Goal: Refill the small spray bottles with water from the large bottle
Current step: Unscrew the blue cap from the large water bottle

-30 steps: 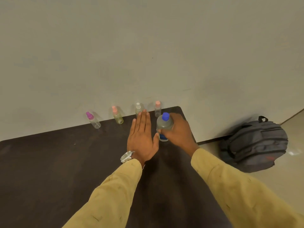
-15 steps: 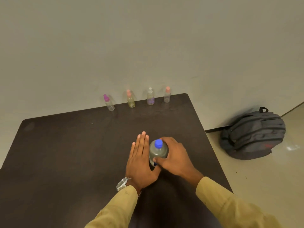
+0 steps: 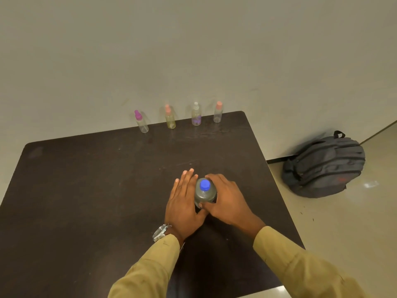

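We observe a dark desk (image 3: 86,190) set against a plain wall (image 3: 193,50), with its right rear corner rounded. A grey backpack (image 3: 324,166) lies on the floor to the right of the desk, well apart from the work area.

We note the right hand (image 3: 227,201) wrapped round the large bottle (image 3: 205,193) from its right side, with the fingers curled over the shoulder and the thumb on the near face. The left hand (image 3: 182,207) lies with straight fingers against the left side of the bottle and grips nothing.

The large bottle stands upright on the desk, right of centre, between the two hands.

We count four small spray bottles along the rear edge, all upright and capped: a magenta-capped bottle (image 3: 141,122), an orange-capped yellowish bottle (image 3: 170,118), a white-capped bottle (image 3: 196,115) with a purple tint low down, and an orange-capped clear bottle (image 3: 218,112).

A wristwatch (image 3: 160,232) sits on the left wrist. A blue cap (image 3: 205,185) closes the large bottle.
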